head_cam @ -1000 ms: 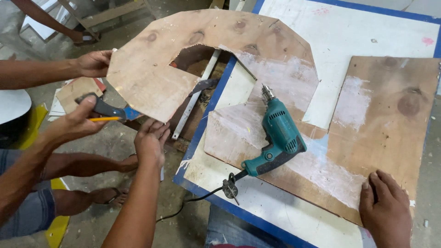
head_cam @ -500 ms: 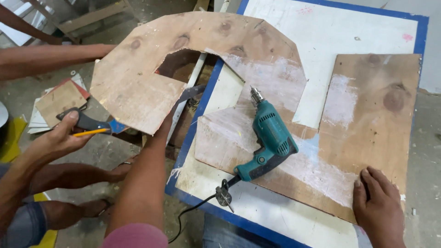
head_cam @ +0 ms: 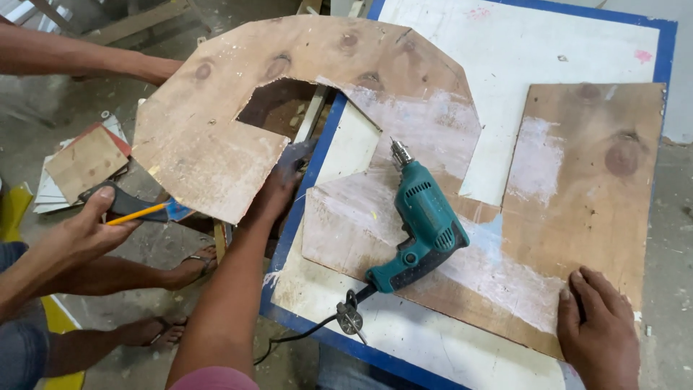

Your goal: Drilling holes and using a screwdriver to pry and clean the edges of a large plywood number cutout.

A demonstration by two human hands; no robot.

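Left hand (head_cam: 278, 189) gripped curved plywood cutout (head_cam: 289, 94) upper left, half off table; right hand (head_cam: 598, 325) flat, open on lower-right board (head_cam: 577, 188). Cutout might tip; drill (head_cam: 422, 224) loose beside it.

The left hand (head_cam: 278, 189) reaches under the curved plywood cutout (head_cam: 303, 94), so its fingers are hidden beneath the board's edge and its grip cannot be told. The right hand (head_cam: 598, 331), at five o'clock, is cut off at the wrist by the bottom edge. At nine o'clock a co-worker's hand (head_cam: 86, 227) covers the handle of a dark tool (head_cam: 133, 207) with a yellow pencil; what kind of tool it is cannot be told. At eleven o'clock another forearm (head_cam: 86, 61) runs behind the cutout, its hand out of sight. The teal electric drill (head_cam: 422, 224) has a cord (head_cam: 296, 338) that drops behind the table edge at six o'clock. The larger plywood panel (head_cam: 585, 188) is partly covered by the cutout.
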